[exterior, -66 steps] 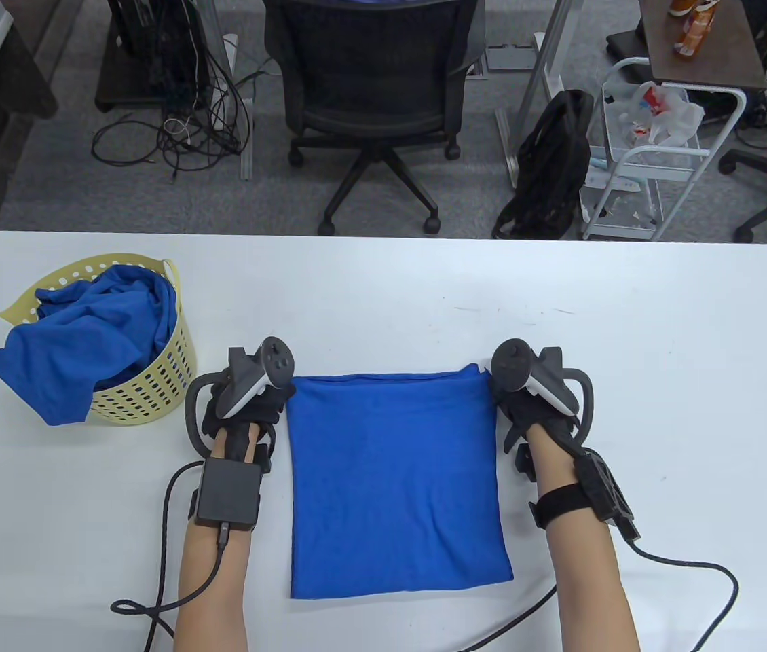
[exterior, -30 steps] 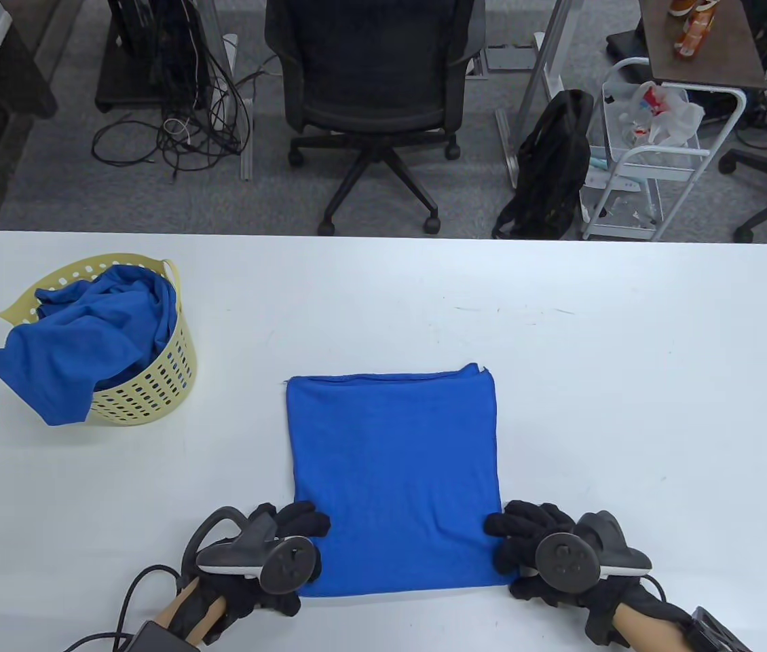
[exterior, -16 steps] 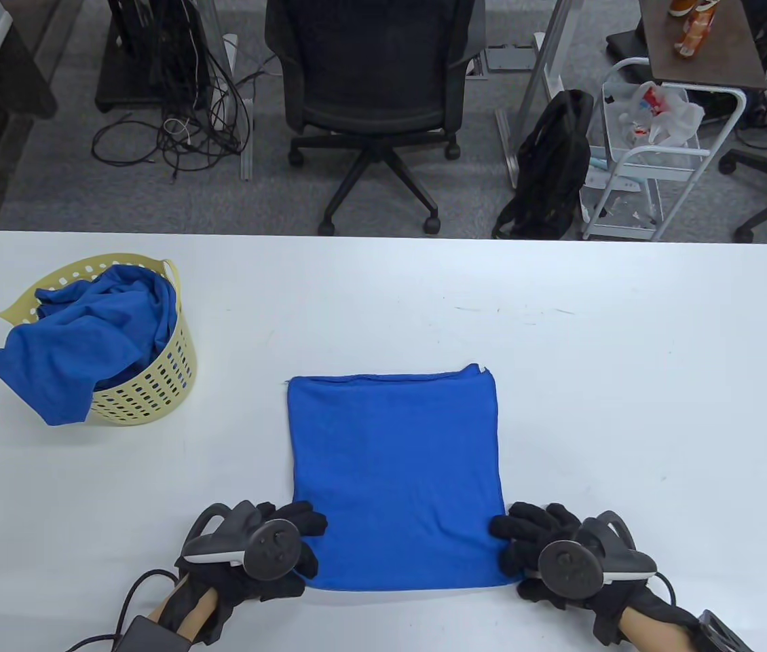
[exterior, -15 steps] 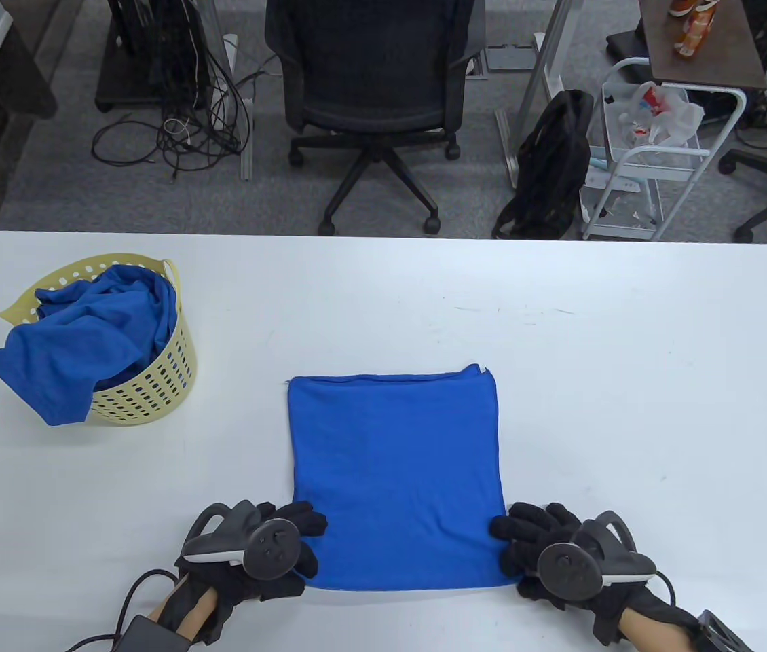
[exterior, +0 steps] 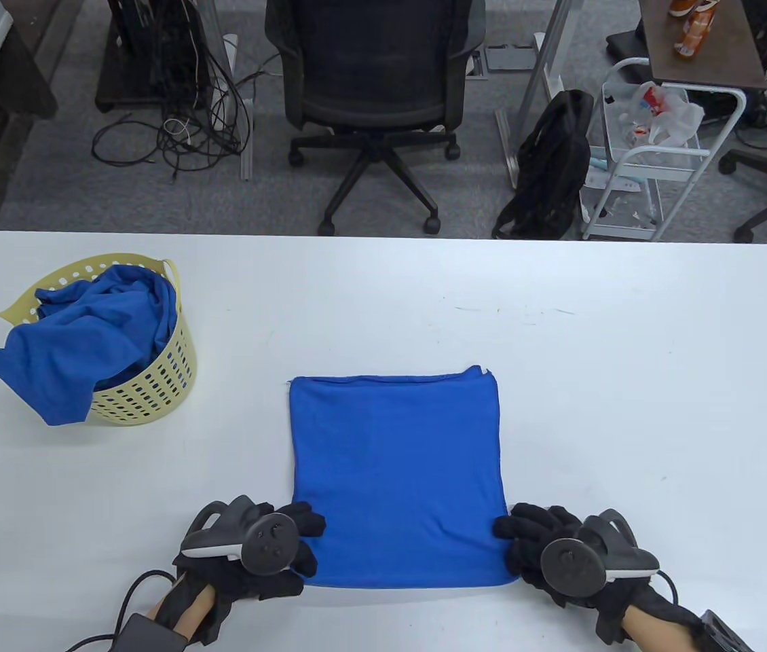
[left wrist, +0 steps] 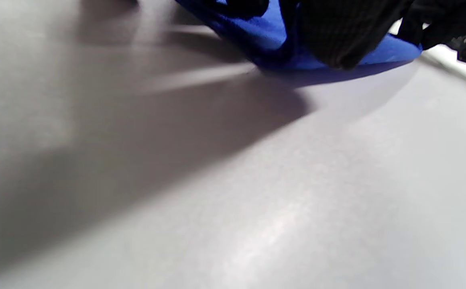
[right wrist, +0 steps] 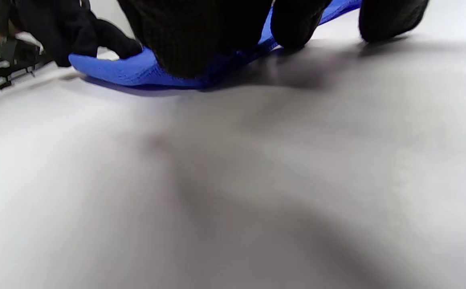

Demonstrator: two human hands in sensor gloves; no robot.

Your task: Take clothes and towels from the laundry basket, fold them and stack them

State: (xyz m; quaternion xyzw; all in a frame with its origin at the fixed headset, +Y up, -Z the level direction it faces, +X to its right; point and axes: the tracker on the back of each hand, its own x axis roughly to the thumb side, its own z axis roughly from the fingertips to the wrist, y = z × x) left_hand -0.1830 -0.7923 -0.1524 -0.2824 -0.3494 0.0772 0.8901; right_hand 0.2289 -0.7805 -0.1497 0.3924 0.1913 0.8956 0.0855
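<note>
Both hands, the left hand (exterior: pixel 258 553) and right hand (exterior: pixel 560 550), pinch the near corners of a blue towel (exterior: pixel 397 475) lying lower centre on the counter (exterior: pixel 628 407), apparently ready to fold it away from the person.

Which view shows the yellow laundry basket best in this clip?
The table view. The yellow laundry basket appears whole there, at the table's left side, with crumpled blue cloth spilling over its rim. The left wrist and right wrist views do not show it at all; they show only tabletop, gloved fingers and the corners of the folded blue towel.
</note>
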